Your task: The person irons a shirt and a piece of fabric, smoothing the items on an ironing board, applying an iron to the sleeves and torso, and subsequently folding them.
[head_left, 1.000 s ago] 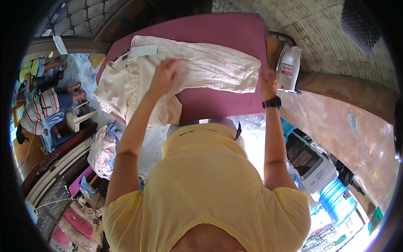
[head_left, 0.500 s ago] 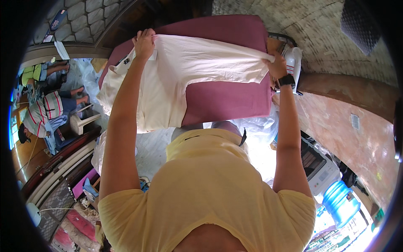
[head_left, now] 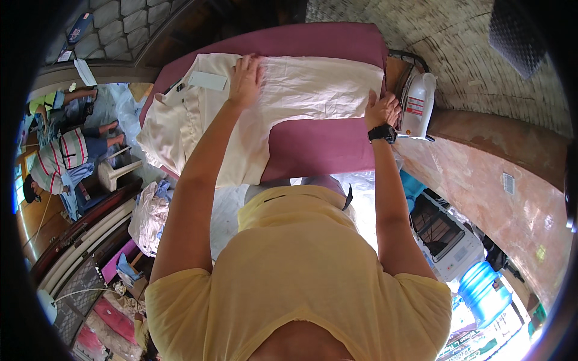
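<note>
A cream garment (head_left: 313,87) lies spread on a maroon padded board (head_left: 325,144), one long sleeve-like part reaching right. Its left portion is bunched and wrinkled, and a pale rectangular card (head_left: 208,80) sits on it near the far edge. My left hand (head_left: 244,83) rests flat on the cloth close to the far edge, fingers stretched out. At the right end of the sleeve-like part, my right hand (head_left: 382,111) lies over the hem with fingers apart. A white clothes iron (head_left: 417,107) stands just beyond that hand, at the board's right end.
Metal latticework (head_left: 120,36) rises beyond the board at far left. Another person (head_left: 66,156) and a white plastic stool (head_left: 117,171) are at left. A pale bundle (head_left: 150,213) lies at lower left. To the right are a wall (head_left: 481,162) and a blue water jug (head_left: 484,292).
My left hand has let go of the garment's far edge and moved right onto the cloth. The raised right end now lies lower on the board, and my right hand has shifted left and down.
</note>
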The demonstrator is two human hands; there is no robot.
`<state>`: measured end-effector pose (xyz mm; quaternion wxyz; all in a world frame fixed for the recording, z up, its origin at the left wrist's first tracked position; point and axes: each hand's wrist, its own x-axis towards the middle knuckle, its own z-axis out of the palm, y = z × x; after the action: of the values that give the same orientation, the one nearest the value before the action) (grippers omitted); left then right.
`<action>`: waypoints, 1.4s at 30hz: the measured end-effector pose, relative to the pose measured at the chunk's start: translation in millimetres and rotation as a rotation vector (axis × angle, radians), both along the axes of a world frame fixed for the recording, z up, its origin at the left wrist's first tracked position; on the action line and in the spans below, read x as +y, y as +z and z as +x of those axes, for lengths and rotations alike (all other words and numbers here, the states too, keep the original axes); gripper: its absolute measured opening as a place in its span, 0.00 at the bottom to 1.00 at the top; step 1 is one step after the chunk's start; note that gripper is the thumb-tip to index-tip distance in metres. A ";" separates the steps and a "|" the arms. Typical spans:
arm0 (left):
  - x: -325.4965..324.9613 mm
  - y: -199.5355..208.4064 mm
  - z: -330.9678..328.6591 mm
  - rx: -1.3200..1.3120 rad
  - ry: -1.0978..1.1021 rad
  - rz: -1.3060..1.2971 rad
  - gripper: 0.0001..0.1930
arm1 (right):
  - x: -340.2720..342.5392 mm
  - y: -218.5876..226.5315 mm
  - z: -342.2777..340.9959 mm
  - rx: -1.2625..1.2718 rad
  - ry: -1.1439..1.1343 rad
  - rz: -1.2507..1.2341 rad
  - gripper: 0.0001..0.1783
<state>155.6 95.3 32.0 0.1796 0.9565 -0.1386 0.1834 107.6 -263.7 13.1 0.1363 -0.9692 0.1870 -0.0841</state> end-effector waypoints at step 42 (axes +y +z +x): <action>-56.3 -20.9 -19.0 0.162 -0.048 0.151 0.43 | 58.0 1.0 16.3 -0.192 0.472 -0.149 0.33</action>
<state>136.7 38.9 11.2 0.1220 0.9754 -0.1597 0.0904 123.9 -205.6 14.1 0.0977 -0.9809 -0.0648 -0.1552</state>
